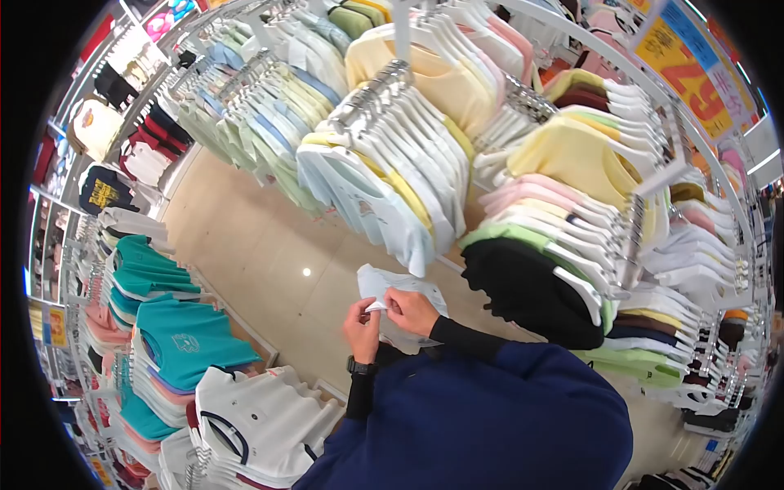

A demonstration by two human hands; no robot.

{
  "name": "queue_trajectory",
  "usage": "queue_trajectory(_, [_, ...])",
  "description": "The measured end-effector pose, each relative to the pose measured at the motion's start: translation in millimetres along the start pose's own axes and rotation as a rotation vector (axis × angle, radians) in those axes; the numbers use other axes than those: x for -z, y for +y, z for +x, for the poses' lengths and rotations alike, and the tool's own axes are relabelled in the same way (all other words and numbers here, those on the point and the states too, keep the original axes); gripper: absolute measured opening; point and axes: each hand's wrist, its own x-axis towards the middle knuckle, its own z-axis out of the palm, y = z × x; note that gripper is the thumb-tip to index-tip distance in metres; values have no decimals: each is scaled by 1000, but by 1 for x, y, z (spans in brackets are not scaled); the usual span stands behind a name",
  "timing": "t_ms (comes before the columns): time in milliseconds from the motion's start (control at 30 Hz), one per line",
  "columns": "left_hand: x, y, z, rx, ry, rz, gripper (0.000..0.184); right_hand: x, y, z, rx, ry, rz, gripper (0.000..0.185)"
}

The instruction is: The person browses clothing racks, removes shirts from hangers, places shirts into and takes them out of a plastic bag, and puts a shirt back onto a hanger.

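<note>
- the pale garment [378,282] is at the centre of the frame, partly behind the left hand [360,331] and right hand [415,314]
- both hands, close together, pinch its whitish edge
- its cloth looks soft, creased
- shiny, smooth floor [245,237], centre left
- black top [523,286] with wavy outline, right of centre

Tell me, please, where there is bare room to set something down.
Bare floor lies between the teal shirts and light-blue shirt, beyond the left hand. Crowding is heavy around the black shirt, where hanging clothes sit close together.
</note>
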Motion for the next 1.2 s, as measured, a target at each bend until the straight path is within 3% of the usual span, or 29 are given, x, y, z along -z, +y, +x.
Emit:
queue_trajectory(67, [9, 12, -2, -33, 5, 96, 18, -8, -7, 3, -49, 49, 19, 16])
queue_trajectory(100, [-9, -13, 45, -44, -9, 30, 17, -2, 16, 50, -76, 50, -111, 16])
queue_trajectory(200, [66, -3, 97, -184, -41, 216, 15, -68, -1, 115, -79, 153, -91, 16])
queue_trajectory(500, [236, -38, 240, -309, 27, 392, 20, -195, -45, 258, -72, -9, -120, 14])
queue_trajectory(700, [284, -47, 305, -258, 102, 363, 29, -247, -34, 340, 34, 231, -63, 17])
queue_trajectory(833, [295, -62, 342, -236, 89, 309, 38, -278, -38, 384, 37, 115, -65, 15])
queue_trajectory(1033, [329, -58, 435, -76, -18, 411, 33, -318, -36, 461, 18, -83, -62, 14])
queue_trajectory(1133, [351, -72, 493, -110, -63, 347, 31, -339, -34, 517, 1, -88, -70, 15])
queue_trajectory(1200, [362, -76, 526, -157, 53, 294, 27, -345, -36, 556, 13, -93, -58, 16])
